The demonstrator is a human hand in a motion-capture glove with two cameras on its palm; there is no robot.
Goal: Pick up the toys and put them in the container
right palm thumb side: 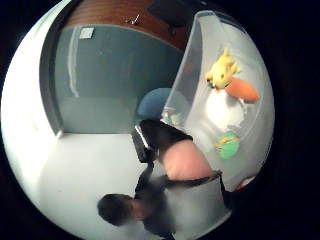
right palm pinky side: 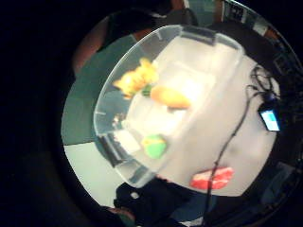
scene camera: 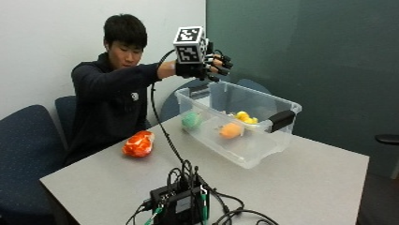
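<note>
In the outside view my gloved right hand (scene camera: 209, 65) hangs in the air above the near left end of a clear plastic container (scene camera: 252, 152), fingers spread and relaxed, holding nothing. Inside the container lie a green toy (scene camera: 191, 120), an orange toy (scene camera: 230, 130) and a yellow plush toy (scene camera: 246, 117). The palm views look down on the same three: yellow (right palm pinky side: 137, 78), orange (right palm pinky side: 170, 97), green (right palm pinky side: 155, 145). A red-orange toy (scene camera: 138, 143) lies on the grey table (scene camera: 299, 187), to the left of the container; it also shows beside it from the palm (right palm pinky side: 213, 178).
A black electronics box (scene camera: 178, 199) with tangled cables sits at the table's front edge. A cable runs from it up to my hand. A small device with a lit screen (right palm pinky side: 271, 119) lies on the table. Blue chairs (scene camera: 25, 140) stand behind, left.
</note>
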